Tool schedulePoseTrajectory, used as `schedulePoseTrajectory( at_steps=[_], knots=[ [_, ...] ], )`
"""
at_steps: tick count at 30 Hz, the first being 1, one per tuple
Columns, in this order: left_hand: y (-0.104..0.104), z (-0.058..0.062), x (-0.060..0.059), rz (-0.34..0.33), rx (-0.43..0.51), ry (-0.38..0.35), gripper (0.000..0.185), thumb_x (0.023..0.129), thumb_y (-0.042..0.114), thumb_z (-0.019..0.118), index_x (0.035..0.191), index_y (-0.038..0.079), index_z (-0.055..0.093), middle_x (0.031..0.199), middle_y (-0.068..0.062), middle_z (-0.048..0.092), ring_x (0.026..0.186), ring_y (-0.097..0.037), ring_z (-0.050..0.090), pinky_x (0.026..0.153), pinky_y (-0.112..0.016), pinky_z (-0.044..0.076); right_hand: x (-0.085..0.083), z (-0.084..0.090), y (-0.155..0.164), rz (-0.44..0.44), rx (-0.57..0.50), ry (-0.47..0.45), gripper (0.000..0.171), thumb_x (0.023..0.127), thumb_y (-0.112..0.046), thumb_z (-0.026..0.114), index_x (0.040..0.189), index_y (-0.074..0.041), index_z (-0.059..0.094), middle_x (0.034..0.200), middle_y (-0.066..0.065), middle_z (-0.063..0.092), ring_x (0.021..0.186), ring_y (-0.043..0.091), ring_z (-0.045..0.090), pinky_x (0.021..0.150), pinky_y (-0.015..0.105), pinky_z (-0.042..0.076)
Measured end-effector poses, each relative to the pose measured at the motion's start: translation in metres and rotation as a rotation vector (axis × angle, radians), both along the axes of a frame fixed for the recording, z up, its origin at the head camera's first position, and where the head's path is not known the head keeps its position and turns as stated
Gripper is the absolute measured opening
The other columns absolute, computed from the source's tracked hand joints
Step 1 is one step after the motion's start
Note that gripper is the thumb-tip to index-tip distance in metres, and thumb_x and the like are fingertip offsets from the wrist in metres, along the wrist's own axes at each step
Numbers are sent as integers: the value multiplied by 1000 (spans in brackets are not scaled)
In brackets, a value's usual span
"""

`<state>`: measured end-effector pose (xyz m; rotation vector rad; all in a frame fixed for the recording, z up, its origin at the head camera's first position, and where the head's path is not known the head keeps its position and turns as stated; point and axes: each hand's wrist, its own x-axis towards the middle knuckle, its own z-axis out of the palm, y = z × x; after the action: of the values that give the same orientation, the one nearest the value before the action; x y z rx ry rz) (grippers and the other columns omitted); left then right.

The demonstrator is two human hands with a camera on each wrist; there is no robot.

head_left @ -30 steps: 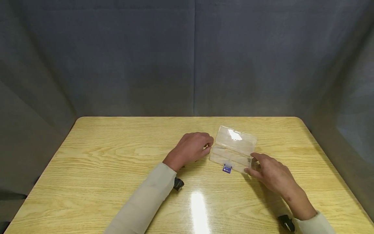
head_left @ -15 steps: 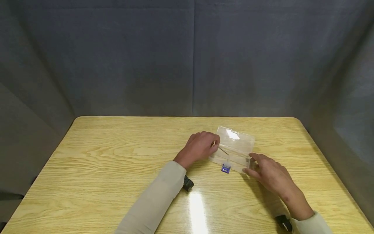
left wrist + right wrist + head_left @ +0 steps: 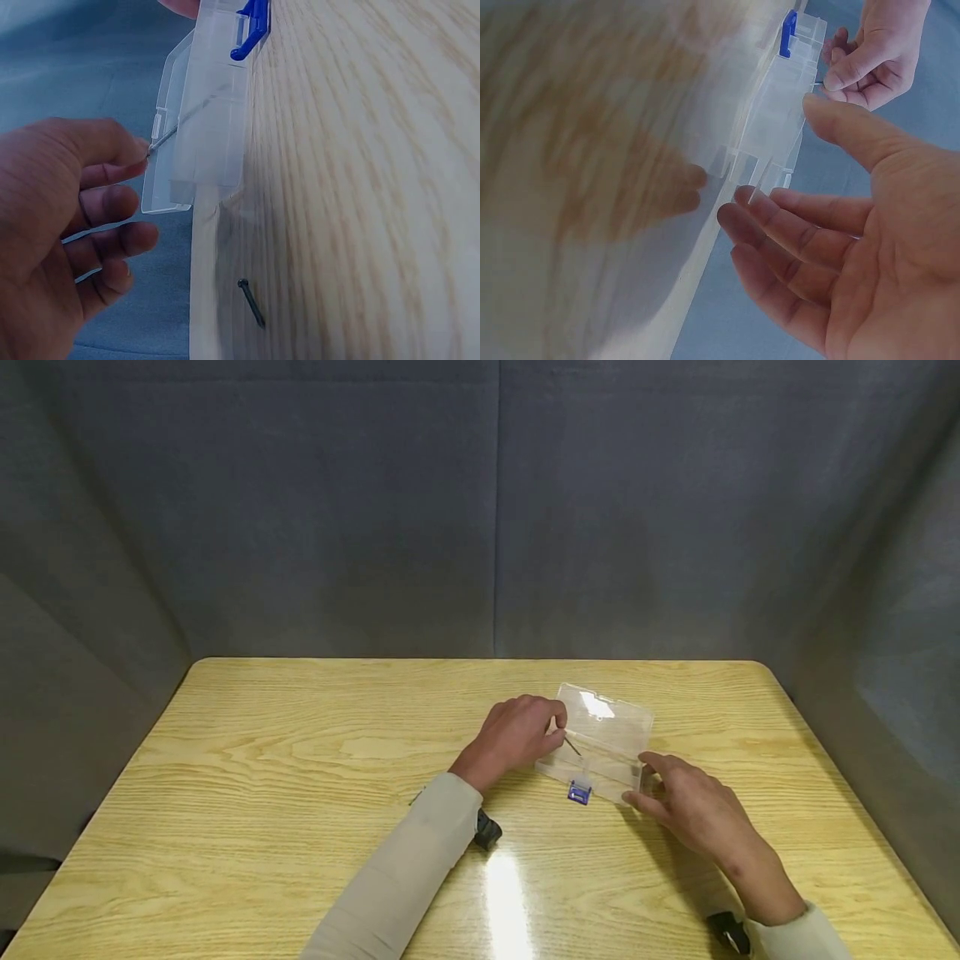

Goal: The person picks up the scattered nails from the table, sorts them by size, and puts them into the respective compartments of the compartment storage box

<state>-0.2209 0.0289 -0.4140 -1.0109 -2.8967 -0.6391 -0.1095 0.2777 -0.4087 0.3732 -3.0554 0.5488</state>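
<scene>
A clear plastic box (image 3: 600, 745) lies on the table with its lid open toward the far side and a blue latch (image 3: 579, 792) at its near edge. My left hand (image 3: 521, 735) pinches a thin metal nail (image 3: 573, 747), and the nail's tip reaches over the box's tray. In the left wrist view the nail (image 3: 174, 130) runs from my fingertips (image 3: 136, 150) into the box (image 3: 202, 127). My right hand (image 3: 678, 797) holds the box's right end between thumb and fingers. The right wrist view shows its thumb (image 3: 840, 124) and fingers (image 3: 780, 217) at the box (image 3: 776, 120).
A second dark nail (image 3: 251, 302) lies loose on the wooden table (image 3: 285, 760), near my left sleeve (image 3: 415, 797). Grey cloth walls stand behind and to both sides. Wrist cameras (image 3: 487, 831) (image 3: 731, 931) sit under both forearms.
My left hand has moved right from beside the box's left end, bringing the pinched nail over the tray. The right hand and box have stayed put.
</scene>
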Motion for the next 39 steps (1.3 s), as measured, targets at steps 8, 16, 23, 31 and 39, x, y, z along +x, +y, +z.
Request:
schedulePoseTrajectory(
  at_steps=[8, 16, 23, 31, 39],
  knots=[
    [-8, 3, 4, -13, -3, -11, 9, 99, 20, 62, 93, 23, 69, 75, 10, 54, 66, -8, 49, 55, -27, 39, 0, 0, 0, 4, -1, 3, 60, 91, -34, 80, 132, 5, 60, 116, 21, 69, 98, 38, 68, 69, 56, 54],
    [-29, 10, 8, -39, 43, -62, 16, 101, 16, 62, 88, 25, 67, 76, 8, 54, 66, -10, 47, 56, -28, 36, -1, 1, 0, 10, 13, -9, 63, 92, -36, 78, 135, 6, 58, 123, 27, 66, 105, 45, 66, 74, 60, 53],
    [-40, 13, 11, -34, 3, -76, 12, 103, 17, 60, 98, 22, 70, 70, 8, 53, 63, -11, 45, 56, -29, 35, -1, 1, 1, 5, 23, -30, 63, 93, -38, 77, 135, 5, 58, 126, 28, 64, 109, 47, 64, 77, 62, 53],
    [-53, 13, 16, -19, -18, -57, 9, 102, 18, 64, 102, 21, 73, 65, 9, 54, 59, -9, 45, 55, -28, 37, -2, 1, 2, 6, 19, -35, 63, 93, -38, 77, 135, 4, 58, 127, 27, 64, 109, 47, 64, 76, 61, 53],
    [-70, 8, 25, -32, -7, -69, 3, 99, 25, 72, 98, 22, 73, 60, 11, 50, 54, -7, 41, 51, -27, 34, -2, 0, 2, 5, 19, -36, 62, 93, -38, 78, 134, 4, 58, 127, 27, 64, 108, 46, 65, 74, 61, 53]
  ],
)
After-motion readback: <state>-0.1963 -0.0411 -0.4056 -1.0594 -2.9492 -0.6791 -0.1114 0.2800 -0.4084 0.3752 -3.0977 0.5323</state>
